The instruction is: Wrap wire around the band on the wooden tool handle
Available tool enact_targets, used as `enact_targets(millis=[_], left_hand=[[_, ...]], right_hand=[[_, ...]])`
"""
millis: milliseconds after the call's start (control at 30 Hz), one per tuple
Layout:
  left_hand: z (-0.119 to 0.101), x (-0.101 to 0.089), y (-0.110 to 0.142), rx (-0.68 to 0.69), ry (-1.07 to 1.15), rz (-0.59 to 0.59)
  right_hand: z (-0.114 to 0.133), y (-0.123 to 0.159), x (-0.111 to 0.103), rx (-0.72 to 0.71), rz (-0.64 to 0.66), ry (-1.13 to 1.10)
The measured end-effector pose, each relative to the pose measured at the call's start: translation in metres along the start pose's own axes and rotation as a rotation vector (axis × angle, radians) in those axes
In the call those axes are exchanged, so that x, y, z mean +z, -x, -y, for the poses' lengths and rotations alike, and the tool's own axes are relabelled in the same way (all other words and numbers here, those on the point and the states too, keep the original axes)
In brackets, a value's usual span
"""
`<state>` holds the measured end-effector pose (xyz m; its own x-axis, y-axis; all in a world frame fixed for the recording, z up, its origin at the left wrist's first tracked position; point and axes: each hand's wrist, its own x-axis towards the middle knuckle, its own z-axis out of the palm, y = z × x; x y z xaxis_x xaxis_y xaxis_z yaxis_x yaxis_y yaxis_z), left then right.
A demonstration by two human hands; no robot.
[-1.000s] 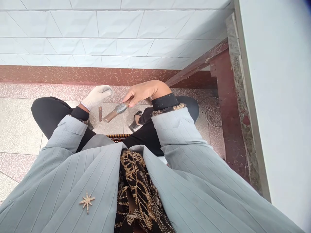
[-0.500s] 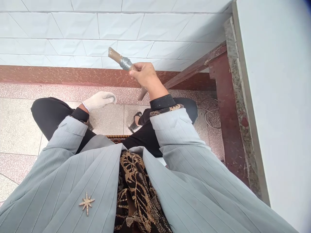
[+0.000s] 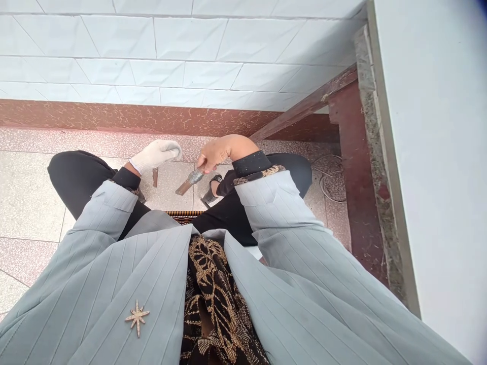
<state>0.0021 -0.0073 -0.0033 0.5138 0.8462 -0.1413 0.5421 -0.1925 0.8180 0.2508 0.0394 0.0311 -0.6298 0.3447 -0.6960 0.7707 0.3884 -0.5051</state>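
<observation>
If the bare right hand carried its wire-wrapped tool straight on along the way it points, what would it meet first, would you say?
Probably the speckled tiled floor: the right hand angles the brown wire-wrapped tool down-left, passing right of the small brown peg, though depth is unclear.

A white knitted cloth glove (image 3: pixel 155 154) covers the left hand, the brown wooden-looking stick (image 3: pixel 190 181) wears a dull grey metallic wrap, the wall tiles (image 3: pixel 190 50) shine glossy, and the speckled floor (image 3: pixel 26 197) looks smooth.

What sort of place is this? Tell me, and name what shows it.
Probably a tiled entry or porch of a building: a speckled tile floor, a white-tiled wall above a reddish skirting band, and a wooden door frame at the right.
</observation>
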Motion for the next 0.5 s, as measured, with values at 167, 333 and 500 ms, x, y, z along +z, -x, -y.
enact_targets(millis=[167, 333, 500], left_hand=[[0.02, 0.005, -0.005, -0.101, 0.089, -0.054], [0.028, 0.017, -0.009, -0.07, 0.159, 0.09], [0.018, 0.017, -0.008, -0.077, 0.159, 0.085]], right_hand=[[0.011, 0.034, -0.009, -0.191, -0.106, -0.396], [0.003, 0.03, -0.008, -0.165, -0.686, -0.648], [-0.009, 0.004, -0.005, 0.059, -0.888, -0.495]])
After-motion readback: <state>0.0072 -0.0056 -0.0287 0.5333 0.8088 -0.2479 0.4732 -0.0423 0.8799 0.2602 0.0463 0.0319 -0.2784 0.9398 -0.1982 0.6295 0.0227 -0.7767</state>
